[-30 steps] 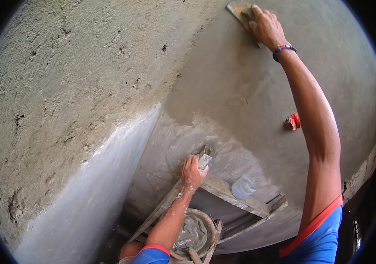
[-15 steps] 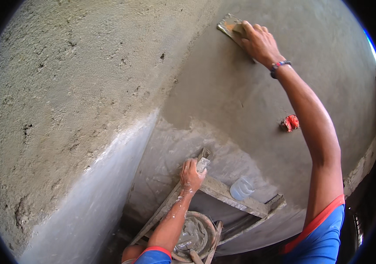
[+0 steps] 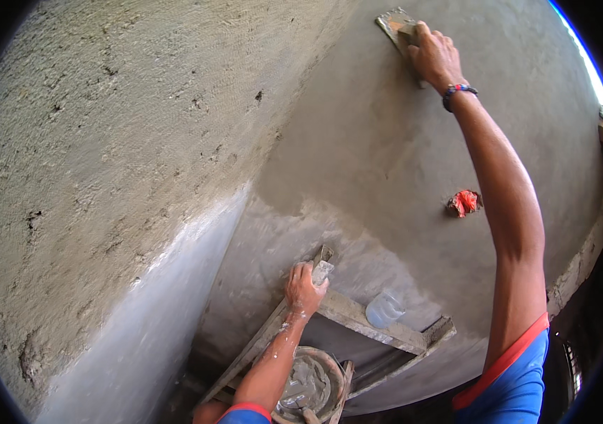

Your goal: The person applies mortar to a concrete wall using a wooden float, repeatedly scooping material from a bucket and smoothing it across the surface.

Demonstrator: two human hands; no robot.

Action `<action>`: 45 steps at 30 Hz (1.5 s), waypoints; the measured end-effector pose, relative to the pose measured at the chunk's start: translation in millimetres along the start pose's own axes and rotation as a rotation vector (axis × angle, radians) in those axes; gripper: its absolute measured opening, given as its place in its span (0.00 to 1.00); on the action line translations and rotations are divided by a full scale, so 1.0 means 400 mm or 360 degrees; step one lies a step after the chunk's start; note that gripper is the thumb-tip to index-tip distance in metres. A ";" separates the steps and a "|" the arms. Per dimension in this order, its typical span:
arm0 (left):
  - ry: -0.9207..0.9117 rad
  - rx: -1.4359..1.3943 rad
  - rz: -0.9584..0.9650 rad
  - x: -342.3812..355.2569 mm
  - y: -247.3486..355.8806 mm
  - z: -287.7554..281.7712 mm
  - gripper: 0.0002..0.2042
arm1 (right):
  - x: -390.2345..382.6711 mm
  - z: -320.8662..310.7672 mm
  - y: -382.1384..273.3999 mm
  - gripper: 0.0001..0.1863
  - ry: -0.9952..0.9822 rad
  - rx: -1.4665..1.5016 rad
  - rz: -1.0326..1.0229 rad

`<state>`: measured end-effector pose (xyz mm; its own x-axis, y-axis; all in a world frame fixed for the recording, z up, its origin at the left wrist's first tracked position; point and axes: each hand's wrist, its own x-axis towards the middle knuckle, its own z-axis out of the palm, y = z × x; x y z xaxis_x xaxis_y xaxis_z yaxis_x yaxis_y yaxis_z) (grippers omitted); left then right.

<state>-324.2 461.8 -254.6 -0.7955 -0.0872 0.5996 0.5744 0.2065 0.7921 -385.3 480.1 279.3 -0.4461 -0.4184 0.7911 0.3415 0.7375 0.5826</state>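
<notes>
High on the grey plastered wall (image 3: 358, 141), my right hand (image 3: 439, 58) is closed round the grip of a plastering float (image 3: 395, 27). The float's flat plate lies against the damp plaster, its far corner smeared with wet mix. Lower down, my left hand (image 3: 305, 288) is wrapped round the plaster-crusted upper end of a wooden frame's rail (image 3: 323, 263); that hand's thumb side is partly hidden. White splashes dot the left wrist. Below the left hand, a round bucket (image 3: 337, 374) contains wet grey plaster (image 3: 305, 381), with a tool handle (image 3: 310, 415) sticking out.
A clear plastic cup (image 3: 385, 309) stands on the wooden frame's crossbar (image 3: 358, 318). Crumpled red plastic (image 3: 464, 203) fills a hole in the wall beside my right forearm. A rough, pitted wall (image 3: 118, 141) meets the smoother one at a corner on the left.
My right hand and the float have shifted up and to the right across the wall. The left hand keeps its hold on the rail; the view has shifted slightly.
</notes>
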 end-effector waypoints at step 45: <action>0.0023 -0.0036 -0.0026 -0.009 -0.002 -0.005 0.24 | -0.317 0.093 -0.101 0.26 0.0250 0.0346 -0.0062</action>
<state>-321.6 459.9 -257.1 -0.8021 -0.1042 0.5881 0.5657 0.1831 0.8040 -373.3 523.2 148.6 -0.3160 -0.5135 0.7978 0.1331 0.8086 0.5732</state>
